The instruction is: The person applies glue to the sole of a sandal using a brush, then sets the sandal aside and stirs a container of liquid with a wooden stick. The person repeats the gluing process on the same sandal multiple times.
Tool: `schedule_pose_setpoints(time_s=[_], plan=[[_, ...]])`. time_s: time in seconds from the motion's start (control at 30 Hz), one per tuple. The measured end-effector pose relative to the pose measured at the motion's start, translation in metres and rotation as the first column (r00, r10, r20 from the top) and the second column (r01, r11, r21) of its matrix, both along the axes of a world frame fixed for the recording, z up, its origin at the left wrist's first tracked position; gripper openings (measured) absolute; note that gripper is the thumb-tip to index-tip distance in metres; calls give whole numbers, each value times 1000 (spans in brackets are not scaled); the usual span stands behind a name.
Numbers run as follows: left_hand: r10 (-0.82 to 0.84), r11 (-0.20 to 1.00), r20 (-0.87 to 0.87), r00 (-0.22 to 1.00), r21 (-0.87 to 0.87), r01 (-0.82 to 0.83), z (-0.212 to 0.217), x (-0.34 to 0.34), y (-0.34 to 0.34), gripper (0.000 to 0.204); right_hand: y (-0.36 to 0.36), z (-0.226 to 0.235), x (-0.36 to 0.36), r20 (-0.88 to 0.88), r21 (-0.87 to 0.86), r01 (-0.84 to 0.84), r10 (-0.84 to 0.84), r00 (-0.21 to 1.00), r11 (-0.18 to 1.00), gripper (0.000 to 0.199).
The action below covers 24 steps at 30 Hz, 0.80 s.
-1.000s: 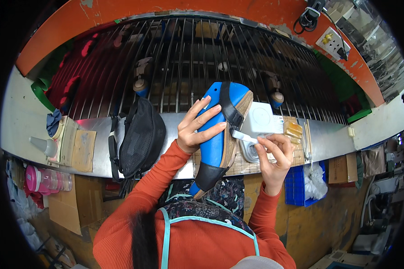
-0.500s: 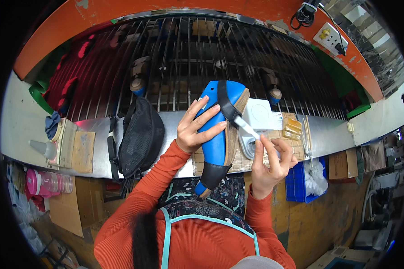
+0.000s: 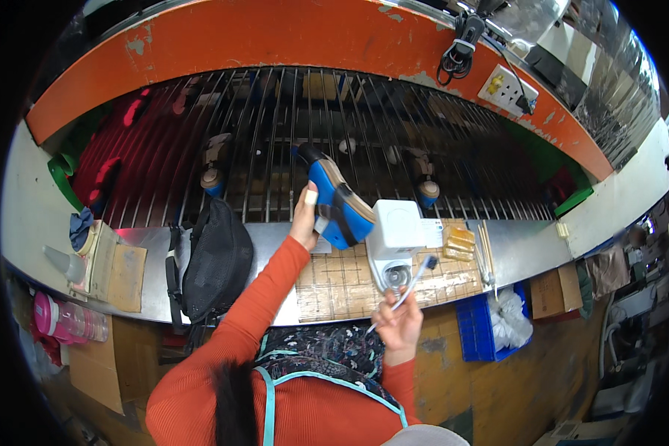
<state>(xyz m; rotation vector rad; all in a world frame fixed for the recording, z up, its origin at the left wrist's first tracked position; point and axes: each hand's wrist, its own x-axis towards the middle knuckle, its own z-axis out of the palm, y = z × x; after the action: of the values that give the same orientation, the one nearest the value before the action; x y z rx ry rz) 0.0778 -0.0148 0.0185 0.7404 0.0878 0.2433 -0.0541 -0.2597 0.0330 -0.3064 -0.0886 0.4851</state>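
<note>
A blue shoe last carries black straps and a tan sole; my left hand is closed around it. It is held tilted over the bench's far edge, in front of the metal bars. In my closed right hand is a slim white brush like a toothbrush, its dark bristle head pointing away from me and apart from the shoe. Just beyond that hand stands a white dispenser with a small round cup at its base.
On the bench are a tan mat, amber blocks, thin sticks and a black bag. Behind runs a rack of metal bars bearing other shoes. A blue crate holding white plastic stands below right.
The shoe last has gone away from me and slightly left, and is turned end for end. My right hand has drawn the brush off the strap, nearer to me. The view has shifted.
</note>
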Motion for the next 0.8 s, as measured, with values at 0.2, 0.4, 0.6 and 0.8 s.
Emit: schedule_pose_setpoints(time_s=[0.2,0.4,0.6,0.8], plan=[[-470,830,-118,875,-396,392,-74,99,24,69,-3,-13,-9,-46,28,-55,56,997,998,28],[-373,795,-396,839,-603,69,-90,141,18,71,-15,-9,-5,-43,22,12,-11,999,1000,29],[-246,779,-441,863,-619,-94,-101,125,18,66,-22,1,15,-48,-34,65,-66,997,997,33],[-109,587,-427,898,-756,-289,-96,139,27,61,-35,18,53,141,-77,88,-77,987,993,32]])
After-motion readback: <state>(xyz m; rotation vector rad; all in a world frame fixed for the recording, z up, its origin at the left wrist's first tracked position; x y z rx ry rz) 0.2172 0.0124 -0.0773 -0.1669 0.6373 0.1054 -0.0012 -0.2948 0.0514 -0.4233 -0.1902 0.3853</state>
